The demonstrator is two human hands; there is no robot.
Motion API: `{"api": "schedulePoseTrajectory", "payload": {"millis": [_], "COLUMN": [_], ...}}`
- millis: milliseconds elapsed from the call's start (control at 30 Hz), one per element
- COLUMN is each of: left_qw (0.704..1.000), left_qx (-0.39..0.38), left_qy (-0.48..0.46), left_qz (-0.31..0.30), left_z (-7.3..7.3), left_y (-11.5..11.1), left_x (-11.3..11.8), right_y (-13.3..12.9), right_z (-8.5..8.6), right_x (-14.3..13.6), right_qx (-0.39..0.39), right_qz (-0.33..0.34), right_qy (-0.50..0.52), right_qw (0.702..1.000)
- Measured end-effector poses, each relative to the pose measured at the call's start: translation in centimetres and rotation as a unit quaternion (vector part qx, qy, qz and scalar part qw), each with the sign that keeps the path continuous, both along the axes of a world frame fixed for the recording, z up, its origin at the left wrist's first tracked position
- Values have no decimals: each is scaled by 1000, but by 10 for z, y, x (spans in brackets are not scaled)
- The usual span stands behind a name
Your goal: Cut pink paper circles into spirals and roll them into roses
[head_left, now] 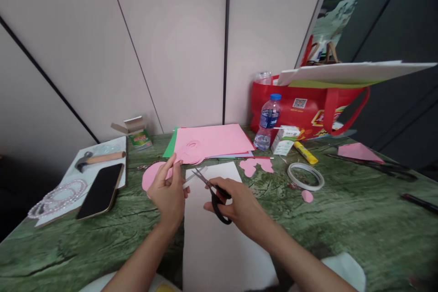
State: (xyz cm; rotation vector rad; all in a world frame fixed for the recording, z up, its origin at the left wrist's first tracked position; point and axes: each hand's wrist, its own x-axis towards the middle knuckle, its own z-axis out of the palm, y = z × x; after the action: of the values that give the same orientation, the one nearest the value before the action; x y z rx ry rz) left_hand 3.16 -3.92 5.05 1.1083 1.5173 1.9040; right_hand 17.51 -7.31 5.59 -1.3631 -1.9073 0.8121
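My right hand grips black-handled scissors, its fingers in the handle loops. The blades point up and left, slightly apart, close to a narrow white strip. My left hand pinches that strip near its lower end; whether it is paper or tape I cannot tell. Beneath both hands lies a long white sheet of paper. A round pink paper piece is partly hidden behind my left hand. Beyond it, cut pink rings rest on a stack of coloured paper.
Pink scraps, a tape roll, a yellow glue stick, a small carton and a water bottle stand or lie rightward, before a red bag. Leftward are a phone, hammer and bead strand.
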Motion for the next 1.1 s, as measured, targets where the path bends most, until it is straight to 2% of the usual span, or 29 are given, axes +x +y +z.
{"api": "schedulePoseTrajectory", "payload": {"millis": [233,367,433,533,667,767,900,1000,1100], "left_qw": [1000,1000,1000,1000,995,963,881,846,845], "left_qx": [-6,-10,-7,1,23,88,153,177,176], "left_qy": [-11,-23,-24,-1,93,252,436,492,494], "left_qz": [13,9,8,6,2,-38,-99,-104,-104], "left_z": [1,-1,-2,-3,-6,-9,-11,-11,-11], "left_y": [2,5,5,5,3,1,1,1,1], "left_x": [0,-1,-2,-2,-3,-5,-5,-5,-4], "right_y": [2,11,13,10,6,8,12,12,13], "right_z": [-3,-8,-6,-3,-5,-10,-11,-11,-12], "right_x": [4,17,21,20,14,17,24,24,23], "right_qx": [6,54,81,103,149,190,218,227,216], "right_qz": [-12,-109,-127,-95,-92,-133,-180,-168,-151], "right_qy": [32,123,130,80,-68,-172,-237,-245,-250], "right_qw": [999,985,980,987,982,957,930,927,932]}}
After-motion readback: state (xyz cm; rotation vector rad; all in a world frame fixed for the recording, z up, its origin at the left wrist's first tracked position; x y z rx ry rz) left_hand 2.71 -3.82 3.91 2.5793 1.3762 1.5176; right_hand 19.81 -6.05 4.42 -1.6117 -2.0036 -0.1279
